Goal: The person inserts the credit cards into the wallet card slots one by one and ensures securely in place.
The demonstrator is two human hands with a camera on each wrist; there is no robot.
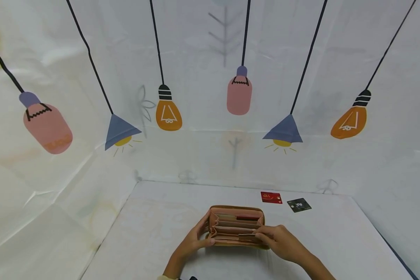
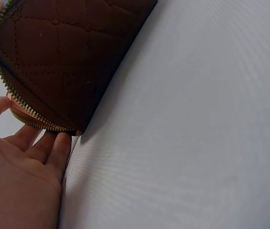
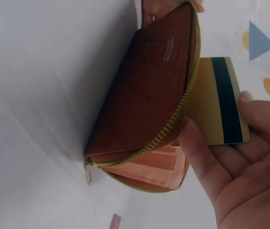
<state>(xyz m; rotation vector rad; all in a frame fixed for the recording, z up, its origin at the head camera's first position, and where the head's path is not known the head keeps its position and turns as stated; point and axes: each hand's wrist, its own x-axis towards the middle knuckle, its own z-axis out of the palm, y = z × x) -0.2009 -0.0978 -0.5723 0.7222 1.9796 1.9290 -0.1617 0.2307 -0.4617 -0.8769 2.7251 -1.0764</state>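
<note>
An unzipped brown wallet [image 1: 236, 223] stands on the white table, its pink compartments facing up. My left hand [image 1: 192, 239] holds its left end; in the left wrist view the fingers [image 2: 58, 155] touch the quilted cover's lower corner by the gold zipper [image 2: 32, 112]. At the wallet's right front, my right hand [image 1: 280, 241] pinches a gold card [image 3: 206, 102] with a black stripe. The card sticks partly out of the wallet, its lower part hidden behind the cover. A red card edge [image 1: 247, 218] shows in the back compartment.
Behind the wallet to the right, a red card [image 1: 271, 197] and a black card [image 1: 299, 205] lie flat on the table [image 1: 154, 217]. A white sheet wall [image 1: 203, 155] with printed lamps stands behind and at the sides.
</note>
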